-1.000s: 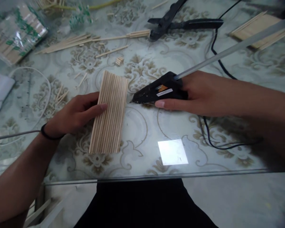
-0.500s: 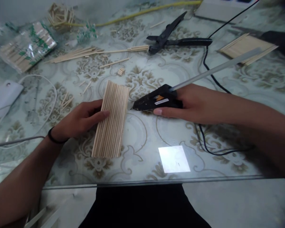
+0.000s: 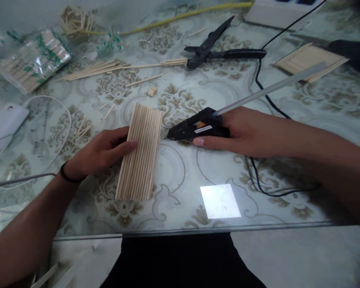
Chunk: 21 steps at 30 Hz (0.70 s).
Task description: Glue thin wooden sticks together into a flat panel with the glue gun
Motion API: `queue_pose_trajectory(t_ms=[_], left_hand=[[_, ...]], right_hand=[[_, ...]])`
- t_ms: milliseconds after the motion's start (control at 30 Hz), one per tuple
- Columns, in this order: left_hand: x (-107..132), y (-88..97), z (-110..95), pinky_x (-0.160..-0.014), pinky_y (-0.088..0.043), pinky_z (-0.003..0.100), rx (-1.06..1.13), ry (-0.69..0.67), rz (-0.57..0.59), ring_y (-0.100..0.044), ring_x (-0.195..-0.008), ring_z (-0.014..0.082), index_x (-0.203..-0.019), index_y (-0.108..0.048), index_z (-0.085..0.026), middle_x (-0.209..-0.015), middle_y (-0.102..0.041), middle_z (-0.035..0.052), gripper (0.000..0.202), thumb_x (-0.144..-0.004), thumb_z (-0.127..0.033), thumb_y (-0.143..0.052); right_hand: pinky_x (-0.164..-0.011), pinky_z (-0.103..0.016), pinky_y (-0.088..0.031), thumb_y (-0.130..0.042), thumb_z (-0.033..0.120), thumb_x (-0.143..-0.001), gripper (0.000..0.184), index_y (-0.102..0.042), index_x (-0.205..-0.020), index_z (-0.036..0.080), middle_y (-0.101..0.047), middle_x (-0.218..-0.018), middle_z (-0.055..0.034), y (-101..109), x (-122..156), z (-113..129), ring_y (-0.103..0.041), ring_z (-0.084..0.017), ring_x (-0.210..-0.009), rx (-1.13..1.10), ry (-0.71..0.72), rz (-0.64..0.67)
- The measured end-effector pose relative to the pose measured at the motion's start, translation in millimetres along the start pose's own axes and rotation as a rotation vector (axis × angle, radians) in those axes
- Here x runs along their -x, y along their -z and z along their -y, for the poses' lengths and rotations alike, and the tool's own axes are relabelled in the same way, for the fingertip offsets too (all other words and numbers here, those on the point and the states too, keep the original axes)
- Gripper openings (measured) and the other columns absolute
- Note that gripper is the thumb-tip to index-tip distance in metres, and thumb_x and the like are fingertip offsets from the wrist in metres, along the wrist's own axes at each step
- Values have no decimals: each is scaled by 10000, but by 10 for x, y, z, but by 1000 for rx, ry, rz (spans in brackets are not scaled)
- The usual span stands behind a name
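Observation:
My left hand [image 3: 108, 150] grips a panel of wooden sticks [image 3: 142, 160] laid side by side, thumb on top and the other fingers hidden beneath it. The panel is tilted a little, its long sides running away from me. My right hand [image 3: 240, 132] is wrapped round a black hot glue gun [image 3: 195, 126], with a long clear glue stick [image 3: 270, 88] jutting from its back. The gun's nozzle points left, close to the panel's right edge; a small gap seems to lie between them.
Black pliers-like cutters [image 3: 207, 52] lie at the back beside loose sticks [image 3: 96, 70]. A plastic packet of sticks [image 3: 36, 60] is at far left, a second stick panel [image 3: 309, 60] at far right. A black cord [image 3: 258, 176] passes under my right arm; a white cable [image 3: 69, 120] loops at left.
Almost nothing differs. Both hands, the stick panel and the glue gun hold nearly the same positions, with only a very slight shift of the whole view.

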<state>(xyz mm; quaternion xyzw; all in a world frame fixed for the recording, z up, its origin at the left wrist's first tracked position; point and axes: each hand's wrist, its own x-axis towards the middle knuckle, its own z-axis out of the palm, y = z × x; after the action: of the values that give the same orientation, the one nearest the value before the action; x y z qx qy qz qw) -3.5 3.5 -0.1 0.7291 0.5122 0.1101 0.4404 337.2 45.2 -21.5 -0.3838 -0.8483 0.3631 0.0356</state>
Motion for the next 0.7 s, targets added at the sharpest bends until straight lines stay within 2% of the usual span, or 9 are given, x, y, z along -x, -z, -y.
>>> queue_pose_trajectory(t_ms=[467, 700], left_hand=[[-10, 2, -9, -721, -509, 226, -19, -9, 6, -619, -808, 154, -1072, -748, -177, -932, -732, 23, 468, -999, -609, -585], [-3, 1, -6, -701, -502, 203, -5, 4, 13, -608, -781, 129, -1086, -745, -169, -914, -719, 5, 455, -1009, -588, -582]], right_hand=[[-630, -212, -405, -358, 908, -904, 917, -722, -1150, 104, -662, -820, -54, 15, 3, 11, -514, -59, -658, 28, -28, 8], [-606, -219, -401, -301, 973, -874, 970, -729, -1124, 140, -642, -760, -23, -6, 3, -2, -490, -45, -628, 32, -22, -17]])
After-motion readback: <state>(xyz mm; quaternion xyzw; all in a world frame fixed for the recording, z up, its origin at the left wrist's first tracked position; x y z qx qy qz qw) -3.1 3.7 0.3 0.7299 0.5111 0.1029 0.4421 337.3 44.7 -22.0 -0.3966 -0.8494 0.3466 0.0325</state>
